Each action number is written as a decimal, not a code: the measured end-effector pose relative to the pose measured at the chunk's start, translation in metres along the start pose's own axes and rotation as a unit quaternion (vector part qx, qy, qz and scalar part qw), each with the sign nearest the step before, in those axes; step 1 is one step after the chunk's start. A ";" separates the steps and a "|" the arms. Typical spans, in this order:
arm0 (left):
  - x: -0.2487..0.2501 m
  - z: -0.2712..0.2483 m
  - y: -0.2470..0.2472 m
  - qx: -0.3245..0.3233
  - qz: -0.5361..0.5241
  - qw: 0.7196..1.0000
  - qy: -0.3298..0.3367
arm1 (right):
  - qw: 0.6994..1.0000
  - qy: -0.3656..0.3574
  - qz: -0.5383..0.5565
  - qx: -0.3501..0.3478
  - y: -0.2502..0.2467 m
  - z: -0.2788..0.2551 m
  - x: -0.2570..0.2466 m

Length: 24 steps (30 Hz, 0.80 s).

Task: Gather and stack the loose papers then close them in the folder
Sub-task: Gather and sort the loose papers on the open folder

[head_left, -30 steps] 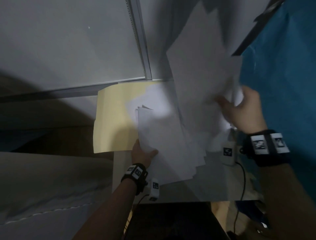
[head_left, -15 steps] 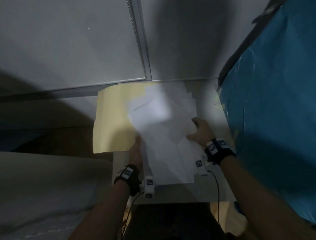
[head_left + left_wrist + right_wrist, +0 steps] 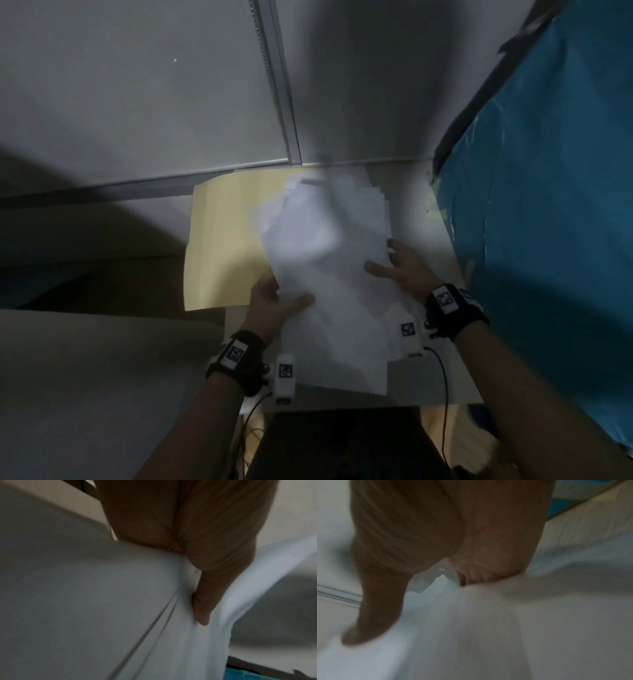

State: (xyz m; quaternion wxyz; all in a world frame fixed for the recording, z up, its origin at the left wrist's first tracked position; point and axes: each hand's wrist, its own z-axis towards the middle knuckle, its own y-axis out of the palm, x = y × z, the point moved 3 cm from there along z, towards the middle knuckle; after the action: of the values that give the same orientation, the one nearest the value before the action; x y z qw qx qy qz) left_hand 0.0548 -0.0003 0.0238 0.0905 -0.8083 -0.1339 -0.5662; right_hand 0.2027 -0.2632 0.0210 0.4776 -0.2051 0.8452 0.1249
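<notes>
White paper fills most of what I see: the loose papers (image 3: 329,274) now lie as one untidy heap on the right half of the open manila folder (image 3: 222,240), on the bench (image 3: 442,383). A second ago my right hand (image 3: 407,270) was up in the air with a fan of sheets; it has since brought them down onto the rest. My left hand (image 3: 270,305) grips the heap's near left edge, thumb on top with the other fingers hidden beneath the sheets. On the right, my thumb presses the top sheet and the other fingers reach along the far edge; whether they curl under I cannot tell. Everything seems gathered, I judge, but corners jut at the far end, so squaring comes before closing the cover.
</notes>
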 end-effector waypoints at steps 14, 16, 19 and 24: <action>0.107 -0.012 0.040 0.128 0.032 0.982 0.138 | 0.959 -0.258 -0.065 0.098 0.023 -0.080 -0.126; 0.099 -0.005 0.038 0.125 0.033 0.982 0.136 | 0.966 -0.227 -0.090 0.086 0.019 -0.069 -0.113; 0.091 0.008 0.035 0.129 0.044 0.982 0.133 | 0.972 -0.183 -0.117 0.086 0.009 -0.045 -0.090; 0.072 0.035 0.040 0.152 0.040 0.986 0.064 | 0.977 -0.125 -0.146 0.089 0.014 -0.022 -0.085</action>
State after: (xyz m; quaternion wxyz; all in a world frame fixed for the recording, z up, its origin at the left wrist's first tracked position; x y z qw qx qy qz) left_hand 0.1219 -0.0199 0.0793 0.2429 -0.7522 -0.1799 -0.5856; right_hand 0.2186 -0.2402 0.1059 0.6087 -0.2660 0.7475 0.0024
